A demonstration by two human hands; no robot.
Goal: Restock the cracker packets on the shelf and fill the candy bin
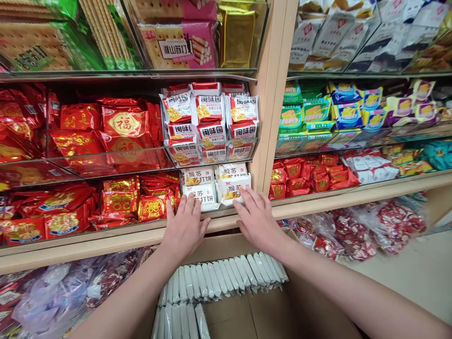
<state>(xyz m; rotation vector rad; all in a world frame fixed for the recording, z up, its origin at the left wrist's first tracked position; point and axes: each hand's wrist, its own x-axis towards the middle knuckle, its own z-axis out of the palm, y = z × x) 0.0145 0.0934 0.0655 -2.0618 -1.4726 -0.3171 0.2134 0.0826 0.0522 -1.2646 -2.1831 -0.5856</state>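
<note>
White cracker packets [200, 193] with Chinese lettering stand in two side-by-side stacks in a bottom shelf compartment. My left hand [184, 225] lies at the front edge of the left stack, fingers spread, holding nothing. My right hand [256, 217] is at the right stack, its fingers apart and the fingertips touching the front packet [233, 187]. Below both hands sits an open cardboard box [247, 313] with rows of white wrapped packets [226, 275] standing on edge along its far and left sides.
Red packets [120, 202] fill the bottom shelf to the left. Above are white-and-red packets [210, 106] behind a clear divider. A wooden upright [270, 94] separates the right-hand shelves. Plastic bags of snacks [60, 292] lie under the shelf on both sides.
</note>
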